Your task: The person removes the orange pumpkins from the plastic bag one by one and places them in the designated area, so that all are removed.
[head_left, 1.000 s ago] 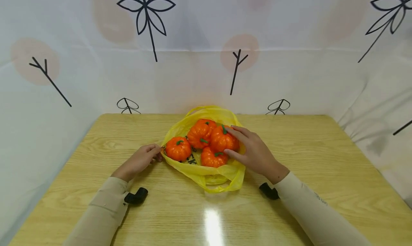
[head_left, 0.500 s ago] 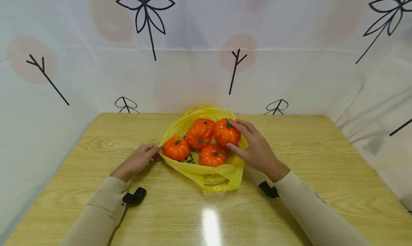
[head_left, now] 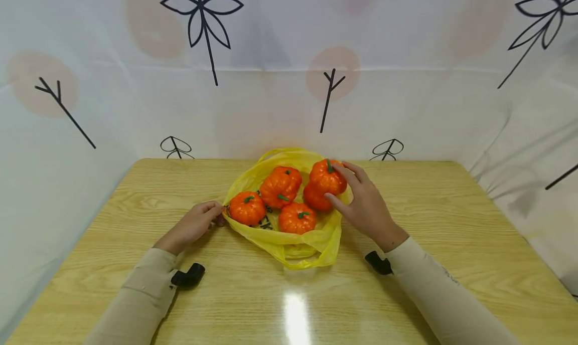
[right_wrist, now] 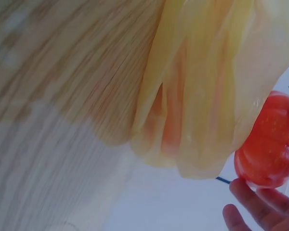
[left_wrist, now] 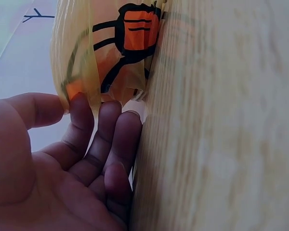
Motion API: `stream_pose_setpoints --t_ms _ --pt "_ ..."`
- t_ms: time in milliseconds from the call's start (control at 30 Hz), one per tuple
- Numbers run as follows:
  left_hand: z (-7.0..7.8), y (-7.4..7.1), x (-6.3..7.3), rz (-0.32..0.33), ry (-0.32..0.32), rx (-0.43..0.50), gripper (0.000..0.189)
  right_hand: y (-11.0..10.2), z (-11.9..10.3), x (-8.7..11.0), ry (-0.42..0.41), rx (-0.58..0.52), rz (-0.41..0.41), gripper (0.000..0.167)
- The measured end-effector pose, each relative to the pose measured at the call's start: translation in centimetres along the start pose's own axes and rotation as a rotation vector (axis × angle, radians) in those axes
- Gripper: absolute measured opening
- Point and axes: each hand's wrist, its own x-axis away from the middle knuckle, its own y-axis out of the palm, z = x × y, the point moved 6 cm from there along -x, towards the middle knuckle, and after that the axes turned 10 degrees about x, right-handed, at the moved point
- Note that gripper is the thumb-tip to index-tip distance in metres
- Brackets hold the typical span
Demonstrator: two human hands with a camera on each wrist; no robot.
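- We note a smooth, glossy, plastic-looking pumpkin point(head_left: 322, 179) within the right fingers point(head_left: 346, 173).
- Thin, crinkled plastic bag point(head_left: 289, 240) at the left fingers point(left_wrist: 80, 122).
- Below both: glossy wood-grained table point(head_left: 235, 300).

Thin yellow plastic bag point(head_left: 276, 243), black print, mouth spread; left hand point(head_left: 194, 225) pinches left edge. Inside, shiny orange, green-stemmed: left pumpkin point(head_left: 247, 209), front pumpkin point(head_left: 295, 219), middle pumpkin cluster point(head_left: 279, 186) showing two stems from here. Right hand point(head_left: 369, 207) grips upright pumpkin point(head_left: 324, 178), stem up, above lower pumpkin point(head_left: 316, 198), partly hidden, bag's right side.
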Motion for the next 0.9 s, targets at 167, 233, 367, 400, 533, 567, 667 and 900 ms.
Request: stream_pose_setpoints --t_ms 167,233,367,400,533,567,667,900 --pt "0.0 0.0 0.0 0.006 0.007 -0.006 0.035 0.0 1.0 -0.1 0.045 -0.005 0.004 0.069" --pt "0.0 -0.1 -0.1 0.007 0.008 -0.008 0.035 0.0 1.4 -0.1 0.058 -0.007 0.004 0.069" --pt "0.0 -0.1 0.0 0.008 0.002 -0.008 0.035 0.0 2.2 -0.2 0.081 0.004 0.007 0.068" --pt "-0.1 -0.1 0.0 0.008 0.0 -0.008 0.035 0.0 2.4 -0.2 0.088 0.005 0.007 0.068" --pt "0.0 0.0 0.0 0.008 -0.001 -0.01 0.035 -0.1 3.2 -0.3 0.117 0.016 0.004 0.066" --pt "0.0 0.0 0.0 0.007 -0.002 -0.011 0.035 -0.1 3.5 -0.3 0.125 0.019 0.001 0.066" --pt "0.0 0.1 0.0 0.004 0.001 -0.008 0.035 0.0 4.2 -0.3 0.149 0.022 -0.013 0.067" --pt "-0.1 0.0 -0.1 0.0 0.003 -0.008 0.035 0.1 5.8 -0.4 0.2 0.018 -0.06 0.066"
